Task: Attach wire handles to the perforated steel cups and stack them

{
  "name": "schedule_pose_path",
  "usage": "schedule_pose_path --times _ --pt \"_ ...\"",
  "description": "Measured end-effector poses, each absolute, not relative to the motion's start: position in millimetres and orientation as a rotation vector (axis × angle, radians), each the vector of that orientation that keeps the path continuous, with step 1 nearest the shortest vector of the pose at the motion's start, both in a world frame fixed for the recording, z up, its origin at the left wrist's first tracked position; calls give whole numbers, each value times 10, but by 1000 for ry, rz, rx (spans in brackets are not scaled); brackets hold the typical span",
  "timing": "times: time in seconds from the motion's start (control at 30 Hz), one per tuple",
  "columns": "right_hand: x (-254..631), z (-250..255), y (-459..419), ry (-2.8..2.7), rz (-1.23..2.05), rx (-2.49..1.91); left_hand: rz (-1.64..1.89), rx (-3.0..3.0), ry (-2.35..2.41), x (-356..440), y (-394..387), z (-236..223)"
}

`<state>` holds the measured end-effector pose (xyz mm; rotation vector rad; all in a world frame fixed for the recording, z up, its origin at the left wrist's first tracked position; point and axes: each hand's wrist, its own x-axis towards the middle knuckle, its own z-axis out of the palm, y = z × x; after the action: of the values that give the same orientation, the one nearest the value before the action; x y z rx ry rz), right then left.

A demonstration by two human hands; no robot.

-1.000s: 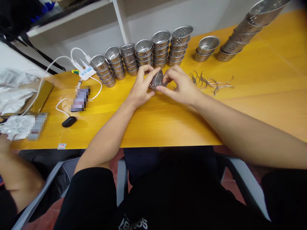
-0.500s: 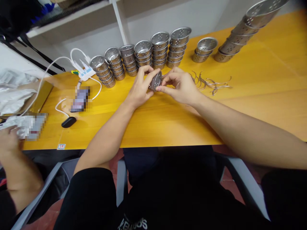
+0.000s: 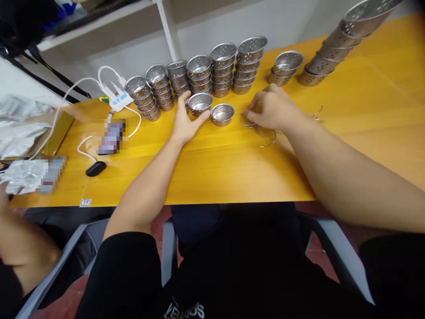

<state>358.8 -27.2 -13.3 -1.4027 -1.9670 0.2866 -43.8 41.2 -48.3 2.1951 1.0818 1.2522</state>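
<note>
Left hand (image 3: 185,123) has thumb and fingers spread around a silver, round, perforated metal cup (image 3: 200,109), grip unclear, just left of a matching loose cup (image 3: 223,117). Right hand (image 3: 276,108), fingers curled, is at thin, curved metal wires (image 3: 249,125) right of the loose cup; can't tell if pinching. Six nested cup stacks (image 3: 223,66) behind the loose cup look done; two single cups and wires seem left.

A small, round, silver-coloured metal cup with a rolled rim and perforated wall (image 3: 200,104) is upright, mouth up. Just right of it, a matching second cup (image 3: 222,115) stands upright on the yellow tabletop (image 3: 212,177). Farther right lie thin, curved, silvery metal wires (image 3: 266,128), loosely tangled and partly hidden.
</note>
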Motion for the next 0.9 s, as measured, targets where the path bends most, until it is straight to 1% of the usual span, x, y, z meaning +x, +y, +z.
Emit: schedule_pose_path --times 0.13,0.27,0.43,0.6,0.77,0.9 --pt "3572 -175 -248 -2000 263 -1408 1212 2095 1087 -401 451 -562" --pt "3286 -50 -404 -2069 231 -1220 1166 2144 1007 -347 369 -512" --pt "2939 2 -603 -2092 390 -1098 1147 2205 942 -326 347 -532" --pt "2858 90 -725 -2084 461 -1018 1082 2248 908 -338 374 -571" --pt "2845 199 -789 -2099 531 -968 1021 2209 889 -309 242 -439" --pt "2826 181 -782 -2075 519 -960 973 2194 859 -313 127 -338"
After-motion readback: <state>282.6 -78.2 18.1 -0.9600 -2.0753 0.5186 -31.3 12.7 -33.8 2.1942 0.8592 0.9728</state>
